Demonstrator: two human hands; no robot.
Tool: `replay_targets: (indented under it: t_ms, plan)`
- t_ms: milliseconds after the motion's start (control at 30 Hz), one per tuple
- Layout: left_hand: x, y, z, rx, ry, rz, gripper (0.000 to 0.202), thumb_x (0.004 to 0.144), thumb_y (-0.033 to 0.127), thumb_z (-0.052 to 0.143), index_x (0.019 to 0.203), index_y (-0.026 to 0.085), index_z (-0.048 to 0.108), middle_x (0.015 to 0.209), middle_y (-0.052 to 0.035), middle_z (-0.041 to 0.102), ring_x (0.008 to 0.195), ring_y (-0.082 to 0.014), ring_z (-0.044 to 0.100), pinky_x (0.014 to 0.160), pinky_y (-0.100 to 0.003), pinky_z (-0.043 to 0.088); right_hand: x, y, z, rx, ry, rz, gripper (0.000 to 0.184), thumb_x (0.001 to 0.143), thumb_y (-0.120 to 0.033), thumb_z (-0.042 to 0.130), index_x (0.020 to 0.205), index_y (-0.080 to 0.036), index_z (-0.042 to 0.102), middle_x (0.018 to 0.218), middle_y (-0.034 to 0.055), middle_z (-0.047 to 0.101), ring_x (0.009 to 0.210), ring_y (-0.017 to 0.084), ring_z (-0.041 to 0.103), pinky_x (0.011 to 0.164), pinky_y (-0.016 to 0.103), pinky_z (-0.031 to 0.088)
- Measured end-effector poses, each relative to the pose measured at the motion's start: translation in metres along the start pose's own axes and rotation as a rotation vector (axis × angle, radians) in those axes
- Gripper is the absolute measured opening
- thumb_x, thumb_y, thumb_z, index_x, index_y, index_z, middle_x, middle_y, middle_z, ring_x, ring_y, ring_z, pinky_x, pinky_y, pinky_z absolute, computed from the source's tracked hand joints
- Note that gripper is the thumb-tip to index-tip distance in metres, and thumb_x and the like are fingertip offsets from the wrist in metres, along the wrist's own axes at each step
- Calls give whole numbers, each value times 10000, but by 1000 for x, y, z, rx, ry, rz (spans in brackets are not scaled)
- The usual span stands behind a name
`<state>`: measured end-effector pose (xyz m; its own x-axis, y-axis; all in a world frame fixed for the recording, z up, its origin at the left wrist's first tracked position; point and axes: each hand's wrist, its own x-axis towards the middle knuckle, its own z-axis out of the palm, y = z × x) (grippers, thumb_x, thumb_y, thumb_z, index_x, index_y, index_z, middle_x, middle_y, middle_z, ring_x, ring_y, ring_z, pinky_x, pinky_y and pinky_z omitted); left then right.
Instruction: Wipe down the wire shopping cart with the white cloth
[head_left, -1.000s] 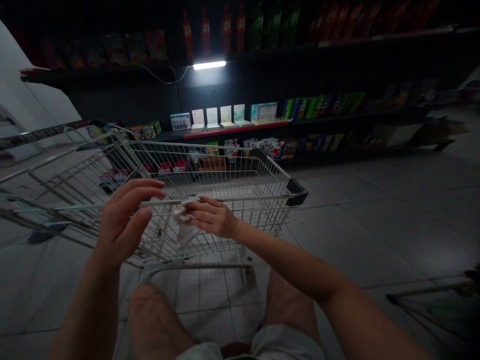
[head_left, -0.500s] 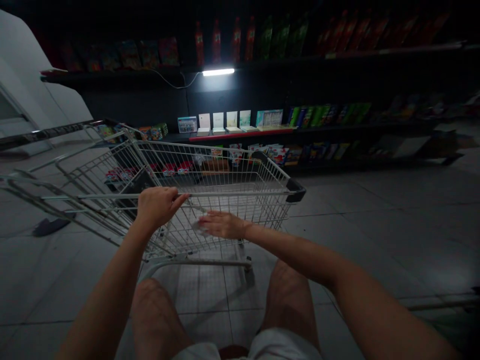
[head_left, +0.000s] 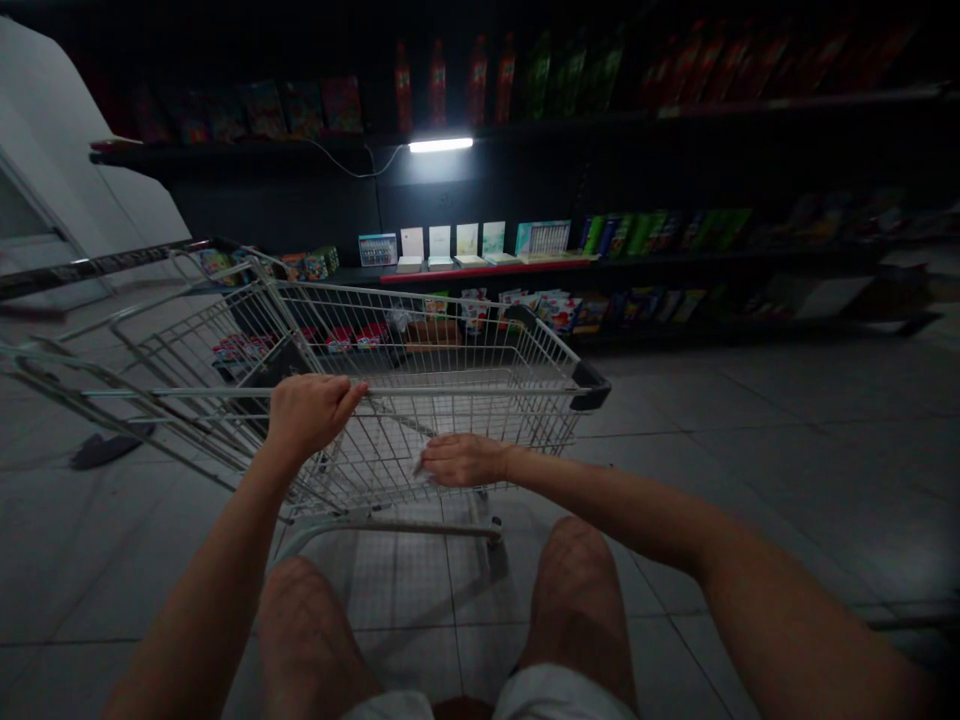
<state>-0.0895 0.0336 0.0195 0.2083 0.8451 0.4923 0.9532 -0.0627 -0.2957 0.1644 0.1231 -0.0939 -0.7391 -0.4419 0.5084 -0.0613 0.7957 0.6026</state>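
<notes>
A wire shopping cart [head_left: 480, 345] stands on the tiled floor right in front of my knees. My left hand [head_left: 309, 412] is closed round the top rail of the cart's near side. My right hand [head_left: 463, 461] lies lower on the same wire side, fingers together, pressing a small white cloth [head_left: 421, 471] against the mesh. Only a corner of the cloth shows under the fingers. The basket looks empty.
Dark store shelves [head_left: 600, 255] with boxes, packets and bottles run behind the cart, lit by one tube lamp [head_left: 441, 145]. More nested cart frames [head_left: 90, 330] sit to the left. A dark sandal [head_left: 105, 450] lies on the floor at left.
My left hand, open in the air a second ago, has closed on the cart's top rail. My right hand has slid the cloth down and to the right along the wire side.
</notes>
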Motion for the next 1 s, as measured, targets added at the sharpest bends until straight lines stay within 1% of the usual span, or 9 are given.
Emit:
replay_targets:
  t_ms: [100,167,300,367,567,700,767,900,1000]
  plan:
    - [0,1,-3,4,-5,-8,635,977,584,220,680,197,627,722,-58,703,701,-214,652,568,-309,230,-5,6,-12,-86,64,113,91,905,-216,619,936,-170,691,1061,28,729,1077,134,654,1008,344,535]
    - [0,1,-5,3,-14,-6,626,979,578,224,673,199,617,718,-55,700,706,-212,654,565,-309,233,-12,8,-18,-135,91,178,131,906,-227,618,1012,-197,691,1167,19,706,1158,142,625,1041,368,519]
    - [-1,1,-8,15,-36,-1,626,977,583,209,680,206,611,721,-56,705,720,-210,659,563,-308,247,-33,-4,-20,-50,-55,76,188,953,-220,533,883,-218,708,1049,-10,737,1056,89,664,985,278,542]
    - [-2,1,-8,29,-44,-3,632,975,588,198,685,209,612,728,-59,709,724,-208,661,562,-308,249,-39,-6,-22,0,-102,40,196,950,-216,538,848,-216,705,1011,-5,741,1026,91,671,963,281,547]
    - [0,0,-9,40,-63,-18,629,973,583,202,686,207,617,741,-70,704,733,-226,659,560,-310,248,-50,1,-27,-122,-9,194,130,915,-228,605,996,-251,704,1220,-8,688,1189,137,606,1034,362,506]
    - [0,0,-9,40,-63,-8,629,972,586,202,674,205,604,721,-68,687,724,-230,652,564,-308,250,-67,-16,-20,-51,-104,71,188,939,-191,542,846,-208,705,1085,-9,728,1051,116,660,928,293,545]
    - [1,0,-8,43,-61,-11,621,973,581,211,668,204,598,715,-69,683,716,-229,650,562,-306,248,-68,-14,-25,-37,-128,47,193,937,-186,544,817,-195,694,1050,-5,733,1012,119,665,905,293,549]
    - [2,1,-8,35,-49,-24,603,971,574,237,662,203,598,709,-75,681,717,-234,648,558,-307,250,-63,5,-48,-115,-17,165,100,916,-208,595,938,-218,692,1163,4,704,1154,135,612,1010,349,508]
    - [2,2,-10,24,-49,-21,596,970,570,245,669,203,605,719,-79,686,729,-239,651,555,-306,251,-72,1,-54,-141,44,242,95,907,-198,609,952,-223,688,1151,10,707,1180,131,598,1014,351,497]
